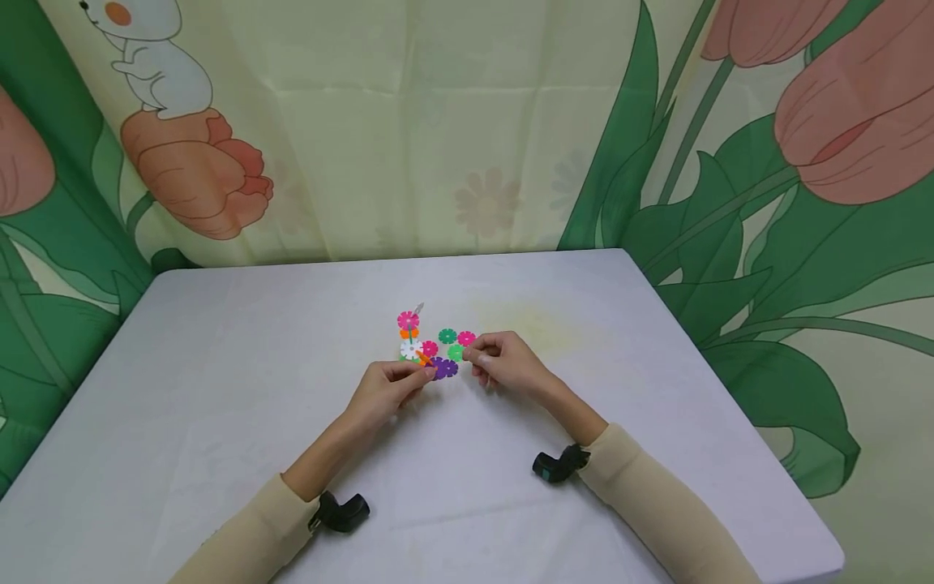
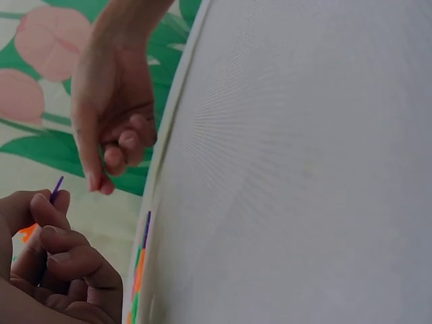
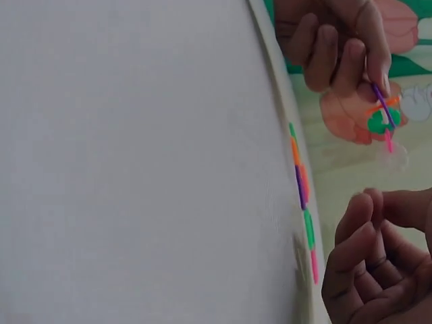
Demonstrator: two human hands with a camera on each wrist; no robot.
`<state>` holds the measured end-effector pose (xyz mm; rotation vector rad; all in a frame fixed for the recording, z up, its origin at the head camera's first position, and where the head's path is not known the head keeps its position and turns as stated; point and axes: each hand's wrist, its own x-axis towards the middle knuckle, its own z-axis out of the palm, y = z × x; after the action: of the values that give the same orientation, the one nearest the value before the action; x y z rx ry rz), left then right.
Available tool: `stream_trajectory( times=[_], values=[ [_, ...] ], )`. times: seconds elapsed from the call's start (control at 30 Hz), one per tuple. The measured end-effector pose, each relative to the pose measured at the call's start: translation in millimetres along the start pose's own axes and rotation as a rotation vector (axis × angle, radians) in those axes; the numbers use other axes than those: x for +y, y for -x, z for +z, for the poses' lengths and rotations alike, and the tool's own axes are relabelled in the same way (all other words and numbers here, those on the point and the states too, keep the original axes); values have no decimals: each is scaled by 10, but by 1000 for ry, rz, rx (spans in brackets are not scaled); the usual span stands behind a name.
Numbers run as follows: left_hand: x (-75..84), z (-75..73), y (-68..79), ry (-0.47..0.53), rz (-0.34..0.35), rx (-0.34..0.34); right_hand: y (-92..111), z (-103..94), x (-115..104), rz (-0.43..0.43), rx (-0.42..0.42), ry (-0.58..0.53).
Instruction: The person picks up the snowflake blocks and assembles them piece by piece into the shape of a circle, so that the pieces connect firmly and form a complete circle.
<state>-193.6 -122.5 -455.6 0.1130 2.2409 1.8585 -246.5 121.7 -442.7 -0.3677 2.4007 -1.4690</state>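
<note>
My left hand (image 1: 390, 388) pinches a purple notched plastic disc (image 3: 383, 104) between thumb and fingers, held above the white table. Linked to that disc is a short chain of similar pieces: an orange disc (image 3: 385, 104), a green disc (image 3: 380, 120), a pink disc (image 3: 389, 140) and a clear one (image 3: 393, 157). Over on the right, my right hand (image 1: 507, 361) has its thumb and index fingertips together, fingers curled, with nothing visible between them. In the head view those fingertips are right beside a light green disc (image 1: 456, 353).
Loose notched discs lie together on the white tabletop (image 1: 241, 365), among them a dark green disc (image 1: 447, 336), a pink disc (image 1: 467, 337) and a purple disc (image 1: 449, 368). Behind the table's far edge hangs a printed curtain (image 1: 409, 146). A black wrist camera (image 1: 343, 513) sits at the left cuff.
</note>
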Motion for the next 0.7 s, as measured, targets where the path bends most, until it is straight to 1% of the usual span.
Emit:
stream_trajectory(
  times=[0.1, 0.2, 0.33, 0.43, 0.53, 0.6, 0.7],
  values=[
    [-1, -8, -4, -2, -4, -9, -75, -57, 34, 30, 82, 52],
    [-2, -13, -6, -3, -3, -13, -161, -89, 62, 45, 114, 101],
    [2, -11, -5, 12, -11, -9, -277, -92, 77, 66, 86, 174],
    [2, -5, -3, 28, -24, -1, -344, -78, 74, 86, 66, 256],
    [7, -7, 0, 32, -26, -1, -377, -61, 70, 96, 64, 332],
    [11, -9, 1, 30, -26, -3, -383, -49, 69, 98, 72, 359],
    [13, -15, 0, 28, -25, -7, -385, -31, 68, 95, 90, 365]
  ],
)
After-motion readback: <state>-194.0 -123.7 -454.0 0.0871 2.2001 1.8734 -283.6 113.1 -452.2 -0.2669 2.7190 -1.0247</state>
